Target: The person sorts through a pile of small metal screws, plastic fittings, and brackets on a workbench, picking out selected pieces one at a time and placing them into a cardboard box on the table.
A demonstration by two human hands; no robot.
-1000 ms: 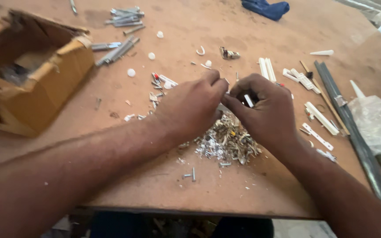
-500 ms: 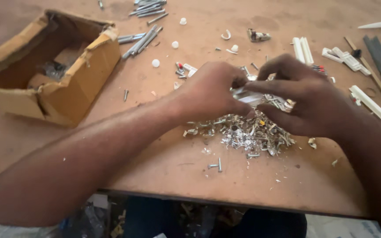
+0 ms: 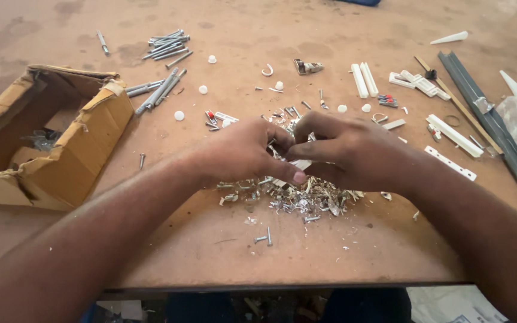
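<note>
Fingers (image 3: 282, 174) of both our hands pinch one small white strip (image 3: 299, 164) between them. Left hand (image 3: 243, 152) and right hand (image 3: 354, 152) meet fingertip to fingertip just above the pile of metal scraps (image 3: 294, 194) on the tabletop (image 3: 330, 251). Strip's long axis runs roughly left-right; ends hidden by fingers, so can't tell which way it points. Cardboard box (image 3: 49, 143) sits well left.

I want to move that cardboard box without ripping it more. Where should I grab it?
Grip the cardboard box by its intact right wall, coming from above: the top is open, so fingers can hook over that rim. The near-left corner looks torn and sagging.
</note>
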